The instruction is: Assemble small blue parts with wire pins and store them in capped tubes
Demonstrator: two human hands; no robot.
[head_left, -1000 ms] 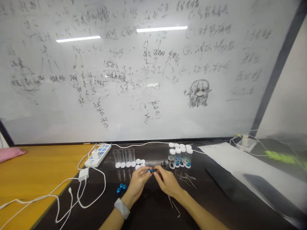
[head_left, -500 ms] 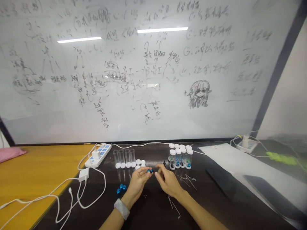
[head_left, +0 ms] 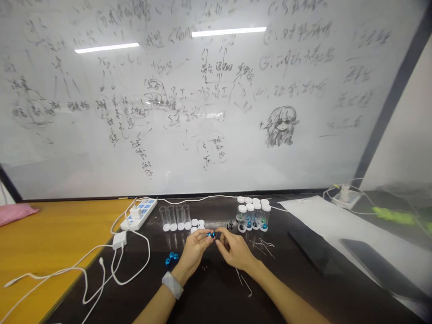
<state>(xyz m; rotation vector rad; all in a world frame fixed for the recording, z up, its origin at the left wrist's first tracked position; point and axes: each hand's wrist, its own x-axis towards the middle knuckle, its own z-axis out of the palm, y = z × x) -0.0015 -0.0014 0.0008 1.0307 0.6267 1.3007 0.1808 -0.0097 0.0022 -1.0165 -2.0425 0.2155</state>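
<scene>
Between the fingertips of my left hand [head_left: 195, 251] is a small shiny blue part [head_left: 211, 234], too small to identify. My right hand [head_left: 235, 250] meets it from the other side, thumb and finger pinched at a dark end of it; just what they grip is partly hidden. Several matching blue round parts [head_left: 171, 258] lie left of my left wrist. Beyond my right fingertips, small black pieces [head_left: 230, 224] stand on the dark table [head_left: 209, 297]. Metal hex keys [head_left: 243, 282] rest beneath and beside my right forearm.
Clear tubes [head_left: 178, 216] stand on white caps behind my left hand, near loose white caps [head_left: 195, 222]. Capped tubes [head_left: 256, 218] with blue and green contents stand at right. A power strip [head_left: 140, 215], white cables [head_left: 148, 261], a black slab [head_left: 308, 249] and white paper [head_left: 313, 220] surround the workspace.
My right thumb and finger have closed in on the dark end of the blue part. The view has shifted slightly, while the tubes and tools stay in place.
</scene>
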